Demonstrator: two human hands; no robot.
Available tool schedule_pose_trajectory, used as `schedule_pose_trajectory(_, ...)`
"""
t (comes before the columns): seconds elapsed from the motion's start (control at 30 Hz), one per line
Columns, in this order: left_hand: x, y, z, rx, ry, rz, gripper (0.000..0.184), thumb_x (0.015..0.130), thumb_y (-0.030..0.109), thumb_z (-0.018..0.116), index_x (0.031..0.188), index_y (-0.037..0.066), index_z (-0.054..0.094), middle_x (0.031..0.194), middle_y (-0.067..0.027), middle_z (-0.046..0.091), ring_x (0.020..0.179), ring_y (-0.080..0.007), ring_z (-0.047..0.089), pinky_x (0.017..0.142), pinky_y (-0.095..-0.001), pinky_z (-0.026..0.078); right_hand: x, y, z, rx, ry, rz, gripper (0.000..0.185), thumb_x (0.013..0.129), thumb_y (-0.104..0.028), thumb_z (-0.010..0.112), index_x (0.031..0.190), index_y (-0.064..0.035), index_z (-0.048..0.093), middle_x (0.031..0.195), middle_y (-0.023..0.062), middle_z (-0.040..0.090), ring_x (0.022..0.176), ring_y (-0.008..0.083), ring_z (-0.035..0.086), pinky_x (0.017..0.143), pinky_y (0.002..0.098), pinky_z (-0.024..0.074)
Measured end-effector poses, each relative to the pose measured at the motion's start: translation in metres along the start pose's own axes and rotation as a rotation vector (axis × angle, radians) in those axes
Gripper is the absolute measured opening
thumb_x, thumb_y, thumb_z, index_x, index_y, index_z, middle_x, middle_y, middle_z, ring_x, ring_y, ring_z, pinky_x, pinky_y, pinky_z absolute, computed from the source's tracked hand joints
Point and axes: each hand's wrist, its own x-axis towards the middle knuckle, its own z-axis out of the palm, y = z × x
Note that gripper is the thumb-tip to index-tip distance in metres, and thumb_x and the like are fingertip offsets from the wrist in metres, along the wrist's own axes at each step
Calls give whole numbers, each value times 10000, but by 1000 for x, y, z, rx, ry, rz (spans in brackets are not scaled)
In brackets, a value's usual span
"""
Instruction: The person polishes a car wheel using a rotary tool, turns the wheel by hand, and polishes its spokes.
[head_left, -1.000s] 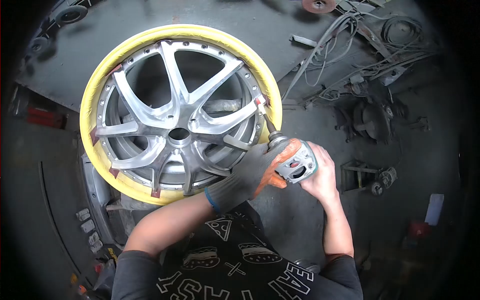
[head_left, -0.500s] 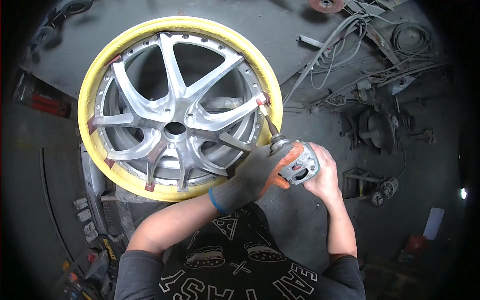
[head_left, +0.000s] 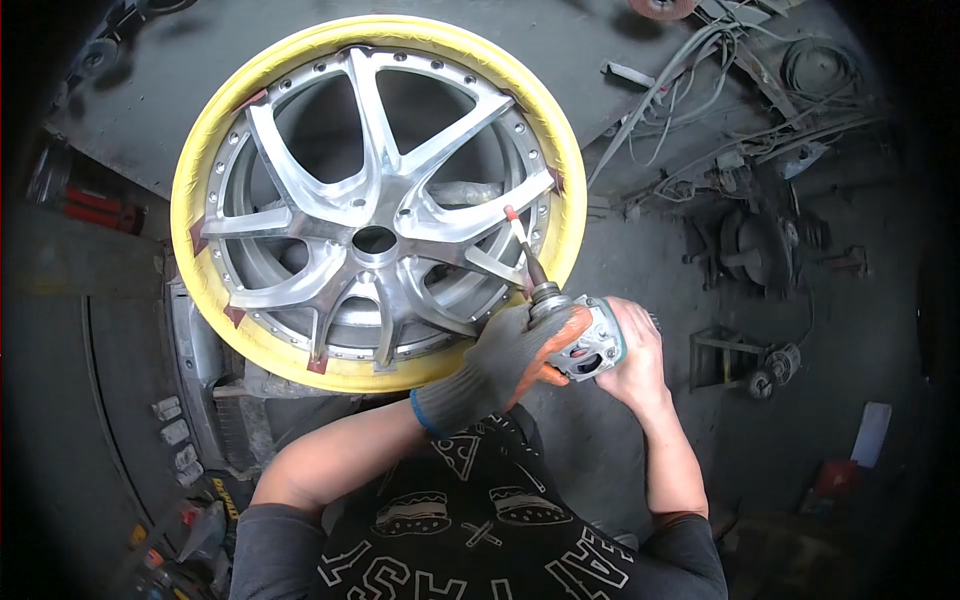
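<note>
My left hand [head_left: 510,350], in a grey and orange glove, is wrapped round the front of a die grinder [head_left: 590,340]. My bare right hand [head_left: 638,352] grips the grinder's rear body. A long shaft with a red-tipped bit [head_left: 513,218] points up and left from the tool, over a spoke near the right side of a silver alloy wheel [head_left: 385,200]. Whether the tip touches the metal I cannot tell. Yellow tape [head_left: 195,160] covers the wheel's rim, and dark red patches [head_left: 317,362] sit at several spoke ends.
Cables and hoses [head_left: 690,70] lie tangled at the upper right, near a reddish disc [head_left: 663,8]. A bench grinder-like machine [head_left: 750,250] stands in shadow at the right. Red cylinders [head_left: 100,212] are at the left, with assorted tools [head_left: 190,550] at the lower left.
In view, the wheel has shifted right and slightly up. The bit has moved from the outer end of the right spoke inward along it. Both hands keep hold of the grinder.
</note>
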Motion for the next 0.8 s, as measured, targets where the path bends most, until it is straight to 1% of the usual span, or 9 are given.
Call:
schedule_pose_trajectory(0.07,-5,-5,-6,-26,-14,2,467,986,332,621,1248,-51,572,1090,-124,639,904,-152,676,667,-272,619,-3,-5,4,-3,1,0,609,561,13,757,1142,11,575,1079,189,649,990,388,634,906,447,493)
schedule_pose_trajectory(0.3,-19,-16,-23,-3,-5,-12,467,974,324,641,1234,-58,576,1076,-126,651,886,-162,677,664,-278,617,-10,-21,19,-18,5,4,616,554,12,763,1140,13,576,1079,191,649,1002,394,632,912,455,494)
schedule_pose_trajectory(0.37,-22,-27,-31,-92,-5,-11,422,972,295,640,1247,-14,559,1126,-118,630,948,-197,667,688,-330,623,-11,-26,23,-12,3,4,612,555,11,763,1138,13,576,1079,192,649,1004,394,631,912,455,493)
schedule_pose_trajectory(0.4,-23,-26,-33,-90,-7,-13,422,972,295,640,1247,-14,559,1126,-118,630,948,-197,667,688,-330,623,-12,-28,24,-7,0,3,609,557,11,763,1137,13,576,1079,193,649,1006,393,631,913,455,493)
schedule_pose_trajectory(0.47,-26,-24,-38,-109,-11,-61,432,950,289,682,1231,-25,583,1097,-114,648,926,-162,665,661,-284,612,-12,-34,28,-6,3,6,606,561,8,764,1137,13,575,1077,193,649,1006,391,631,915,455,492)
schedule_pose_trajectory(0.7,-46,-14,-50,-119,13,-94,454,939,291,699,1240,-25,575,1099,-120,650,937,-166,662,658,-286,604,-18,-55,43,-29,22,20,606,569,-10,773,1138,19,564,1070,197,647,1003,389,629,927,456,486)
schedule_pose_trajectory(0.77,-52,-9,-54,-45,-29,-62,409,971,276,633,1235,-30,568,1121,-134,636,961,-215,670,740,-342,621,-18,-63,45,-30,17,31,611,569,-8,772,1141,22,559,1073,200,646,1004,390,628,926,459,485)
schedule_pose_trajectory(0.8,-54,-9,-57,-45,-32,-65,409,971,276,633,1235,-30,568,1121,-134,636,961,-215,670,740,-342,621,-17,-66,45,-31,15,37,616,569,-7,771,1144,24,554,1075,204,644,1005,391,627,925,462,485)
